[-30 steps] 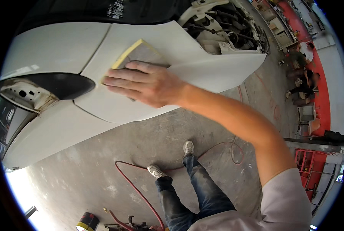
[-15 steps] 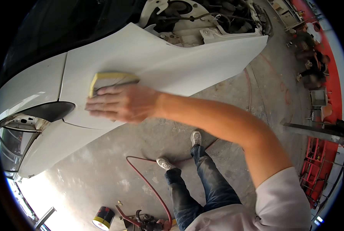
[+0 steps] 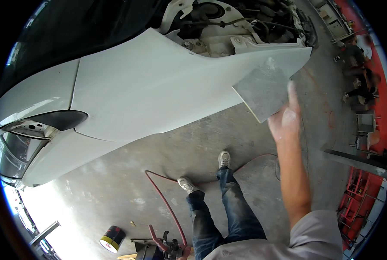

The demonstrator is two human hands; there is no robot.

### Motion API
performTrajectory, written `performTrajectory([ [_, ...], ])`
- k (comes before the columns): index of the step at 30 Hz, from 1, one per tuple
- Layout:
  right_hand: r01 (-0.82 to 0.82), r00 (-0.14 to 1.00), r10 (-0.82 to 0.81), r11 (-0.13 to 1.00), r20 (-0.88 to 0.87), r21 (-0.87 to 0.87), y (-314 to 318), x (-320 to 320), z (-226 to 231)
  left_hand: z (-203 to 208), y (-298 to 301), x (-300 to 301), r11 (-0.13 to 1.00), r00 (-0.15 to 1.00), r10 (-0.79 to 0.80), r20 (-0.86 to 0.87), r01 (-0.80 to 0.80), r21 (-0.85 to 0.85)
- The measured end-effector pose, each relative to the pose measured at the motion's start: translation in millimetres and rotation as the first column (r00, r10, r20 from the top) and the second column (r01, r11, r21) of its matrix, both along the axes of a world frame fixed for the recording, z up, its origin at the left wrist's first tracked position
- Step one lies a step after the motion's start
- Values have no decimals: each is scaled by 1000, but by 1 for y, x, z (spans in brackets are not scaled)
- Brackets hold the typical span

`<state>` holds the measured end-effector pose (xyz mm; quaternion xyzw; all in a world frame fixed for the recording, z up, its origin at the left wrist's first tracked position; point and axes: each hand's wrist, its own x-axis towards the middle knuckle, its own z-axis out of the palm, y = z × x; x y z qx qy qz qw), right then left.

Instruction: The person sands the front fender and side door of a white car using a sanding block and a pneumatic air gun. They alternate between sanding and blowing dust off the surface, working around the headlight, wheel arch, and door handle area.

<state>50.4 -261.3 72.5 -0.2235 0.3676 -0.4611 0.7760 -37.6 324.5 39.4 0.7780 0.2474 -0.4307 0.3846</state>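
My right hand [image 3: 285,119] is raised in front of the white front fender [image 3: 158,86], near its forward end. It grips a square grey sheet of sandpaper [image 3: 262,89] by the lower right corner, the index finger stretched along the edge. The dull grey face is turned up, with a pale dusty patch near its top and a thin yellowish rim. White dust coats the hand by the thumb. From this view the sheet overlaps the fender; I cannot tell whether they touch. My left hand is out of view.
An open engine bay [image 3: 228,30] lies beyond the fender, and a black side mirror [image 3: 65,119] juts out at left. A red hose [image 3: 165,203] crosses the concrete near my feet. A black and yellow can [image 3: 112,239] stands behind. People [image 3: 364,80] sit far right.
My right hand has moved from the rear of the fender to the right, toward its front end. The sandpaper has come off the panel there and its grey face now shows.
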Motion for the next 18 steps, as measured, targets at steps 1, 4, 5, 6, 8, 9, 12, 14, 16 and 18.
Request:
performTrajectory([
  [1,-55,998,55,998,-1,9,13,10,3,3,-6,2,1000,1000,6,11,-6,-13],
  [4,-104,992,82,958,-94,-268,41,50,18,3,-2,10,996,996,-59,73,64,-68],
  [5,-193,955,59,868,-290,-457,45,54,19,2,0,11,993,993,-79,89,86,-77],
  [6,-317,897,-26,658,-441,-683,43,57,20,1,4,11,991,989,-102,104,110,-78],
  [8,-581,805,-245,-141,-541,-801,25,78,13,1,9,11,984,979,-148,138,160,-75],
  [9,-630,776,-330,-370,-538,-683,19,92,-8,0,13,10,977,970,-189,156,202,-71],
  [12,-636,771,-482,-547,-416,-545,15,125,-50,-4,29,7,915,884,-381,270,403,-29],
  [14,-587,809,-460,-633,-365,-505,30,149,-50,-3,31,-1,894,821,-424,382,447,32],
  [16,-542,839,-420,-707,-347,-455,60,185,-33,6,-11,13,992,975,-27,221,54,-118],
  [18,-482,864,-311,-737,-395,-474,85,208,-15,10,-30,22,985,989,104,102,-88,-150],
])
